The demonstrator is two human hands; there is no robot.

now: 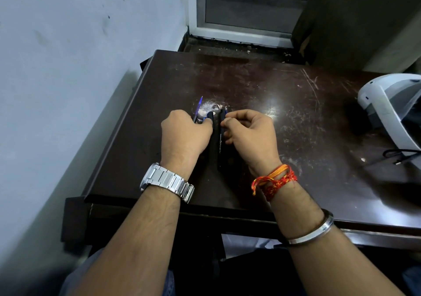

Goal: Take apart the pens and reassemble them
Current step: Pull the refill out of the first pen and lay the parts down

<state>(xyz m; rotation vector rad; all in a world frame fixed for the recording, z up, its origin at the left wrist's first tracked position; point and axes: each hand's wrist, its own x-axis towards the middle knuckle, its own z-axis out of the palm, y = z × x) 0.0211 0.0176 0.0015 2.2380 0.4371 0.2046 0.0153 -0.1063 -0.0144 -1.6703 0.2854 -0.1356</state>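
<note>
Blue ink is showing in the thin refill (198, 108) that the left hand (185, 136) is pinching in curled fingers, its tip pointing toward the table's far left corner; the right hand (249, 133) is pinching the upper end of a black pen barrel (220, 146), which is lying on the dark wooden table (262, 86) between the two hands, pointing toward the near edge; a blue-and-black pen piece (209, 115) is sitting just beside the left fingers; a steel watch (167, 180) is circling the left wrist; red-orange threads (274, 179) and a metal bangle (312, 229) are ringing the right forearm; a white-grey device (387, 111) with a black cable (397, 153) is resting at the right edge.
</note>
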